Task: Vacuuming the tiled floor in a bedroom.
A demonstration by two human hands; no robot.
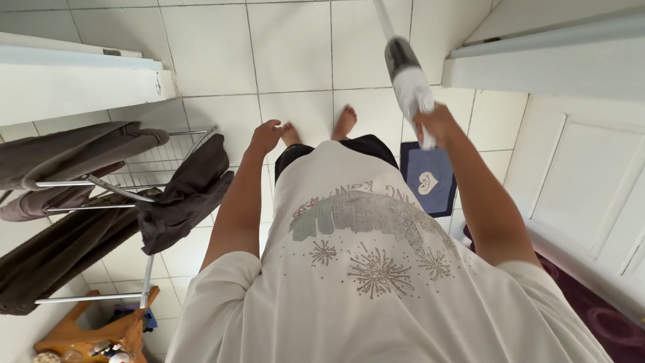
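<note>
I look straight down my own body in a white printed shirt onto a white tiled floor (pixel 222 54). My right hand (pixel 437 125) is wrapped around the white and grey handle of a long-poled cleaning tool (pixel 406 74), whose pole runs up out of the top edge. My left hand (pixel 265 136) hangs loosely curled at my side and holds nothing. It is just right of a dark garment (pixel 188 195) draped on a drying rack. My bare feet (pixel 346 121) stand on the tiles.
A metal drying rack (pixel 121 191) with brown and dark cloths fills the left. A small blue mat (pixel 428 178) lies right of my feet. White panelled doors (pixel 584 181) stand at right, a dark purple rug (pixel 605 323) below them. A wooden stool (pixel 94 333) is at lower left.
</note>
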